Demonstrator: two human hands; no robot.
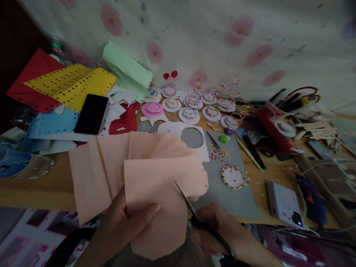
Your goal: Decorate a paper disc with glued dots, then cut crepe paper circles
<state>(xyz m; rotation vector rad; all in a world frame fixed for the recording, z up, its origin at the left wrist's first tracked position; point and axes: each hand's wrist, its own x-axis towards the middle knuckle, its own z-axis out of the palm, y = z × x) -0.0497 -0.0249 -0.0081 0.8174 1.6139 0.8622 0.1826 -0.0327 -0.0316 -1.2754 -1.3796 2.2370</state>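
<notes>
My left hand (pixel 133 222) grips a large folded piece of peach paper (pixel 155 178), its thumb lying on the front. The paper fans out in pleats behind and to the left, and its lower edge is cut in a curve. In my right hand (pixel 217 230) is a pair of scissors with black handles (pixel 191 209). The visible blade lies over the right part of the paper, its tip pointing up and left. Whether a second blade is behind the paper is hidden. A grey cutting mat (pixel 230 202) lies beyond the scissors.
Several small decorated paper hats (pixel 189 115) stand at the back. Punched coloured papers (pixel 72 83) and a black phone (pixel 91 114) lie at left. Tweezers (pixel 214 142), confetti dots and a beaded ring (pixel 233 177) rest on the mat. A white device (pixel 283 204) and a blue glue gun (pixel 311 200) lie at right.
</notes>
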